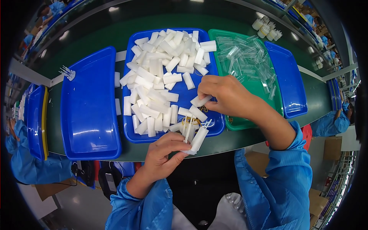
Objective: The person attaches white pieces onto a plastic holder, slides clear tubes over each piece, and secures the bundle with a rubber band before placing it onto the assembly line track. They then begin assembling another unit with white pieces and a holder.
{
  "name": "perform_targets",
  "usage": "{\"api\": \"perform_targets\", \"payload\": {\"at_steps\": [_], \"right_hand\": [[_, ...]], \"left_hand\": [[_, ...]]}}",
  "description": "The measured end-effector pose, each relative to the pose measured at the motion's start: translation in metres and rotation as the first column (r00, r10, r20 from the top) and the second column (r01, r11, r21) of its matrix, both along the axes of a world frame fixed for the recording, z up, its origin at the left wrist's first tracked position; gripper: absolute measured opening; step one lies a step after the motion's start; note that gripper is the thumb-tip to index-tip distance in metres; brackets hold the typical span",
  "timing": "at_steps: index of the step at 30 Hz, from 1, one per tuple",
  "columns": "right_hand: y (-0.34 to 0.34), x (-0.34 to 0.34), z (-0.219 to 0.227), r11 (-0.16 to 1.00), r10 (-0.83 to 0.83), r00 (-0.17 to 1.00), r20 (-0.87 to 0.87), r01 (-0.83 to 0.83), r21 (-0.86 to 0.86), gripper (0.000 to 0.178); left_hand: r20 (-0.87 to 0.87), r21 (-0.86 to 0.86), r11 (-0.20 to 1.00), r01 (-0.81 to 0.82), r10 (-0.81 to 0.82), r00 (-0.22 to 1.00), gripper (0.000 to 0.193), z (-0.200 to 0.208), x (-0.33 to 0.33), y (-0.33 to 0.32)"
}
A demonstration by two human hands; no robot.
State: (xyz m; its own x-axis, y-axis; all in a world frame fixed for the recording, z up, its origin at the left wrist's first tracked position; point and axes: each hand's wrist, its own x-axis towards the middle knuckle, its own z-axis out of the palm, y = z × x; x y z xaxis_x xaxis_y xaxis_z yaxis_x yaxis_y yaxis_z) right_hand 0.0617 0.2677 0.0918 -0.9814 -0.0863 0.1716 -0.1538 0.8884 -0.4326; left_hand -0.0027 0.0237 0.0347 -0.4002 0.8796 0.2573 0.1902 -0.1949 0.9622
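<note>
Over the front edge of the middle blue tray, my left hand (161, 155) is closed round a white pronged holder (187, 132). Thin white prongs rise from it, and a white foam tube (199, 139) stands upright on its right side. My right hand (228, 95) pinches another white foam tube (201, 101) between thumb and fingers, above the tray's right side. Many similar white tubes (157, 65) fill the middle blue tray (189, 94). Yellow rubber bands (204, 109) lie in the tray near both hands.
A green tray (251, 90) with clear plastic tubes (239, 53) stands to the right, beside another blue tray (289, 86). At left is a blue tray (90, 111) with a pronged piece (67, 73) at its rim. Bundled white pieces (266, 28) stand far right. Co-workers sit on both sides.
</note>
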Motion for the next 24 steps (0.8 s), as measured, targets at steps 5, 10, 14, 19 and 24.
{"api": "perform_targets", "payload": {"at_steps": [5, 10, 14, 19, 24], "right_hand": [[-0.002, 0.014, 0.012, 0.998, 0.012, 0.997, -0.074, -0.016, -0.062, 0.022], [-0.006, 0.026, 0.022, 0.994, 0.045, 0.994, -0.103, -0.055, -0.094, 0.021], [-0.009, 0.033, 0.023, 0.991, 0.081, 0.99, -0.117, -0.092, -0.094, 0.02], [-0.011, 0.038, 0.023, 0.994, 0.089, 0.984, -0.152, -0.097, -0.049, 0.019], [-0.016, 0.041, 0.025, 0.99, 0.138, 0.973, -0.185, -0.139, 0.012, 0.018]], "left_hand": [[-0.119, 0.011, 1.0, -0.025, 0.026, 0.993, 0.02, 0.008, 0.0, 0.006], [-0.176, 0.106, 0.994, -0.005, 0.024, 0.984, 0.021, 0.006, 0.001, 0.01], [-0.192, 0.123, 0.992, 0.007, 0.017, 0.981, 0.021, 0.007, 0.001, 0.012], [-0.157, 0.118, 0.991, 0.066, -0.047, 0.986, 0.021, 0.007, 0.002, 0.013], [-0.13, 0.107, 0.99, 0.088, -0.074, 0.989, 0.022, 0.007, 0.0, 0.012]]}}
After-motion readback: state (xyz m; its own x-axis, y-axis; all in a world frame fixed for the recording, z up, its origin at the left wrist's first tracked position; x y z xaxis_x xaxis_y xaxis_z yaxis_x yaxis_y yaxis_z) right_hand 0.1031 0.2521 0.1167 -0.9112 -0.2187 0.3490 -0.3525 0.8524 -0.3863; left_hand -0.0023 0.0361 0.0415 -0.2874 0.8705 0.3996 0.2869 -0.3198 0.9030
